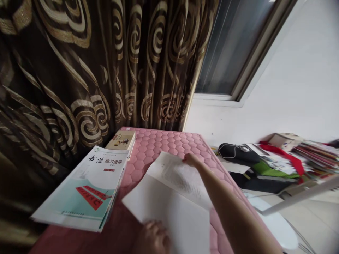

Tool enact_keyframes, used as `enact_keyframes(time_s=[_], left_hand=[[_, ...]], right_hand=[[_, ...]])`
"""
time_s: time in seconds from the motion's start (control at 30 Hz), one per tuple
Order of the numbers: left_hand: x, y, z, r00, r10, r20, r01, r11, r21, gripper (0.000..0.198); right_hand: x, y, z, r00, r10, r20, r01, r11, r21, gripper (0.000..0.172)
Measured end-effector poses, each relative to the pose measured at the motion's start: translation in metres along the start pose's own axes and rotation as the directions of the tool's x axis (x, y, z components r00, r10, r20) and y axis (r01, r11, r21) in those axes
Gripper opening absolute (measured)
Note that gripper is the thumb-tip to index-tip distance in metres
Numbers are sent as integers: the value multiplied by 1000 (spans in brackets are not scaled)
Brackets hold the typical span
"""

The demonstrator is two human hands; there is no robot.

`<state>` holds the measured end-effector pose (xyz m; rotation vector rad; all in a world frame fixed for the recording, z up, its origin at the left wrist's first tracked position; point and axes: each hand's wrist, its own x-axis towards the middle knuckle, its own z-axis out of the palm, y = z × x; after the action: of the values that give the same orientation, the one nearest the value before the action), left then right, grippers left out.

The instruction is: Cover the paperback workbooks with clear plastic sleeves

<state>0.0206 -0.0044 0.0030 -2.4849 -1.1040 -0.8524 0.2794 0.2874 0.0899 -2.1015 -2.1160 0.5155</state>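
White paper [174, 208] lies opened out on a pink quilted surface, with a crease between a blank lower part and a printed upper part [182, 176]. The print is too small to read. At the top right edge of the printed part, my right hand [191, 159] has its fingers closed on the paper. My left hand [155, 237], somewhat blurred, is curled at the lower left edge of the blank part, its fingertips partly hidden. Left of the paper lies a stack of booklets with a white and teal calligraphy workbook [87, 190] on top.
Behind the workbook sits a small stack of tan books [121, 140]. A dark patterned curtain [90, 88] hangs along the left and back. Right of the pink quilted surface [169, 141] are a black case [238, 153], a red strap [288, 157] and stacked books [317, 153].
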Motion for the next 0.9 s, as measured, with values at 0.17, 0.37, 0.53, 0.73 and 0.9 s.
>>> enact_keyframes(time_s=[0.17, 0.37, 0.53, 0.73, 0.9], left_hand=[[43, -84, -39, 956, -281, 89, 284, 959, -21, 38], [69, -157, -5, 725, -673, 146, 688, 696, -206, 34], [74, -172, 9, 675, -662, 326, 737, 626, -255, 33], [66, -174, -13, 609, -685, 400, 751, 660, -13, 43], [100, -108, -11, 731, -607, 312, 616, 784, 80, 53]], right_hand=[[-60, 84, -22, 982, 184, -47, -168, 956, 239, 22], [-141, 125, 23, 936, 352, 4, -309, 816, 488, 29], [-163, 121, 40, 901, 433, -13, -350, 747, 565, 23], [-160, 118, 36, 880, 474, -8, -371, 699, 612, 21], [-162, 121, 40, 879, 477, 13, -365, 655, 661, 23]])
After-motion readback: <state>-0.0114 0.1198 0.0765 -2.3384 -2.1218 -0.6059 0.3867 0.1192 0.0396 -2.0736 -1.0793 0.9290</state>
